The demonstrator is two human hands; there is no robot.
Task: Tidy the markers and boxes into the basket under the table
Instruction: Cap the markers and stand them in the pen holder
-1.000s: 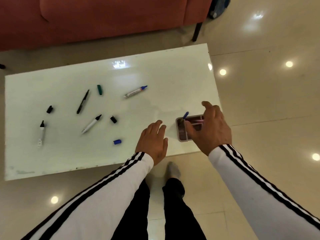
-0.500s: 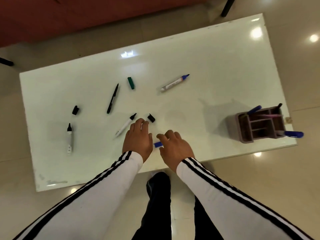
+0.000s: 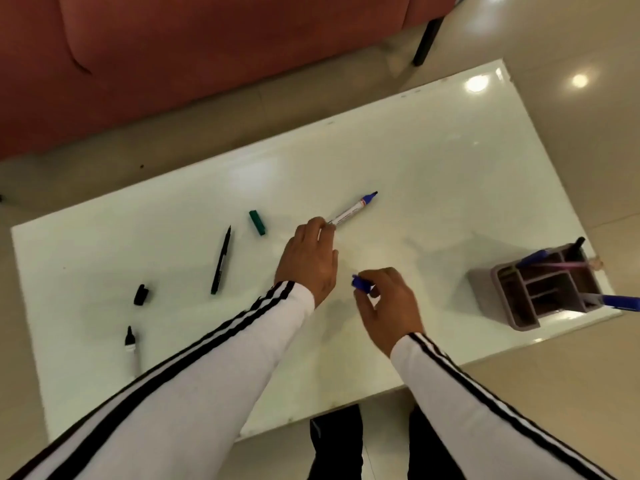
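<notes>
L hand [image 3: 310, 258] pinches tail end of blue marker [image 3: 353, 211] lying on table [image 3: 450, 168], R hand [image 3: 388, 303] pinches blue cap [image 3: 360, 284]

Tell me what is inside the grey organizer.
Two blue markers, a pink pen and a black pen; the organizer walls hide their lower ends.

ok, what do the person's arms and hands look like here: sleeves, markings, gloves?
Both arms are in long white sleeves, left sleeve and right sleeve, each with black stripes running lengthwise down to the cuff. The left hand and right hand are bare: no gloves, and no ring or watch shows. Dark trousers below.
</notes>
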